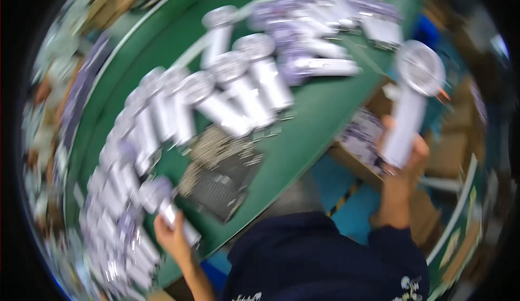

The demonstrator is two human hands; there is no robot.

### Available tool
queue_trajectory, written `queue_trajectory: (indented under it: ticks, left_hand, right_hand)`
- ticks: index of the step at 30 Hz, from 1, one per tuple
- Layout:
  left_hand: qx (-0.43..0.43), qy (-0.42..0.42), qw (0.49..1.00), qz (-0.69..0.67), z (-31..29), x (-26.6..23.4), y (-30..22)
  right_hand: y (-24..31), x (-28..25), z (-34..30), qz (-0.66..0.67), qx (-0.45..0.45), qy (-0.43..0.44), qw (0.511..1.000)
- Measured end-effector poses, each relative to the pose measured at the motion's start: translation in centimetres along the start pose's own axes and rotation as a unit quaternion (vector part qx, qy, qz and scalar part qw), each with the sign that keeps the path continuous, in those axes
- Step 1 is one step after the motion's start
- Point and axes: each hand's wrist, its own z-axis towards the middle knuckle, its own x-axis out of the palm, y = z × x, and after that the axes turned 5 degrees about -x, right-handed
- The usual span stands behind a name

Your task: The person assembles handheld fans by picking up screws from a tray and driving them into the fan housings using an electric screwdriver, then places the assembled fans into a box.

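Observation:
In my right hand [416, 157], raised beyond the right edge of the table, is a white handheld fan [409, 109] with a round head at the top. The fingers wrap round its handle. My left hand [169, 236] is closed on the handle of another handheld fan [179, 220], low over the table's left side. That fan's head, pale purple, points up and left, close against a crowd of similar fans [111, 225]. More white fans [244, 92] lie in a curved row ahead, heads pointing away from me. Motion blur smears the details.
A dark grey ribbed pad [219, 192] with a tan piece [214, 146] lies on the green table [303, 138]. Fans with purple heads [295, 63] are bunched at the far right. Below the table's right edge stands an open cardboard box [352, 163] holding white-and-purple items.

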Motion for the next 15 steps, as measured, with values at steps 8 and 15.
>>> queue_trajectory:
  ticks: [8,15]
  left_hand:
    - [-0.012,-0.086,0.981,0.172,-0.2,0.8,-5.0]
    - [-0.032,0.335,0.89,-0.307,-9.4,1.6,-8.4]
  right_hand:
    - [-11.3,1.1,-4.7,-0.078,0.103,0.099,0.987]
    - [-16.7,8.6,-6.9,-0.116,0.275,0.174,0.938]
